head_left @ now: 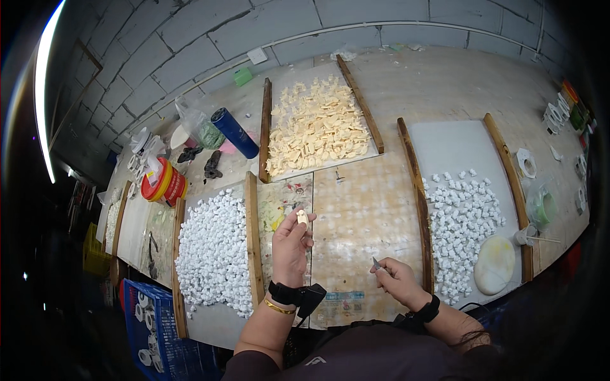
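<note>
While the person sits at the long desk [381, 82], the left hand [291, 244] holds up a small cream piece [302, 218], pinched between the thumb and the fingertips. The right hand [397, 278] is lower and well apart from it, closed around a thin little blade [377, 263] that sticks out toward the left hand. The blade does not touch the piece.

It looks to me like a trimming or scraping step, with the piece raised for a look before the blade comes to it. A next move would call for bringing the two hands close together and holding the piece very steady, because it is small and the blade tip is sharp.

Just left of the left hand lies a big heap of small white lumps [213, 251] on a board. On the right side, a second white pile [460, 219] sits near a round pale disc [494, 265]. Farther back, a tray of cream pieces [316, 127] rests between wooden strips.
</note>
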A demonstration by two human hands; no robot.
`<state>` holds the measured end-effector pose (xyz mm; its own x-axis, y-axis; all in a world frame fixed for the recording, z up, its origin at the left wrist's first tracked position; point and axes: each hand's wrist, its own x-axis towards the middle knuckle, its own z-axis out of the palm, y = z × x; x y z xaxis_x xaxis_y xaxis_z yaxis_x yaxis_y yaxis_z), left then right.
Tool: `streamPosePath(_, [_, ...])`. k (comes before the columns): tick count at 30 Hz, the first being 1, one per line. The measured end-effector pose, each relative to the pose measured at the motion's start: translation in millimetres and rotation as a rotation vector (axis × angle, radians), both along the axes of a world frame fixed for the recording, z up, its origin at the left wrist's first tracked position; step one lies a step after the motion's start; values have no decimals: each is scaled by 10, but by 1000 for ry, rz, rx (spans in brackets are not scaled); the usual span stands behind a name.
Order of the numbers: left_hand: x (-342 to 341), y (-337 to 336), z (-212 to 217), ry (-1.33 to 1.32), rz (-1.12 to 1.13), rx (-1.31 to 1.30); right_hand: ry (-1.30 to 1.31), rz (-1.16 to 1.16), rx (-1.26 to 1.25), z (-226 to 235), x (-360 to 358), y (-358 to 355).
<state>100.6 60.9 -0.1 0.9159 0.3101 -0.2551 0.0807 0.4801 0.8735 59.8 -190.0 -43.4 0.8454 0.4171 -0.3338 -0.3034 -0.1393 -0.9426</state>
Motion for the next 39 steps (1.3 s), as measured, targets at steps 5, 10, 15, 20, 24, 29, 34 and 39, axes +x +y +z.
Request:
streamPosePath(5, [90,28,173,-77,-6,95,71,-11,34,-125,44,-32])
streamPosePath(10, [148,7,313,-126,7,155,122,-8,74,-120,123,3])
streamPosePath(15, [197,15,383,-128,31,168,201,3,74,-49,202,25])
streamPosePath(20, [263,33,345,-164,49,198,231,0,111,-88,238,9])
streamPosePath(24, [325,32,343,-169,69,234,226,-2,115,-53,269,15])
streamPosePath(29, [461,43,357,-178,47,262,272,-6,88,-57,319,-7])
streamPosePath(34, [676,132,216,-135,54,231,310,-7,103,-110,352,5])
streamPosePath(39, [951,389,-80,29,-18,159,342,-8,123,-107,409,22])
